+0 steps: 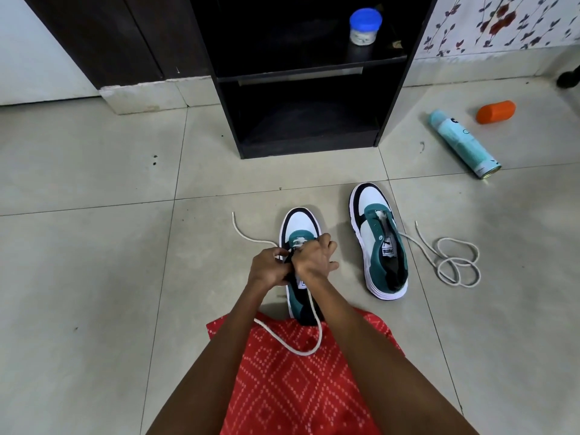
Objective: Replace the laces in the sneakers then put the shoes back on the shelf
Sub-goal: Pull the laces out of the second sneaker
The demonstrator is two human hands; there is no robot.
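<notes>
place: probably home | tiled floor | dark shelf | floral wallpaper

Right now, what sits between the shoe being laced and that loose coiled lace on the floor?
The other sneaker stands on the tile between the shoe being laced and the coiled lace. The head view shows it.

PUMA on the sneaker tongue label
</notes>
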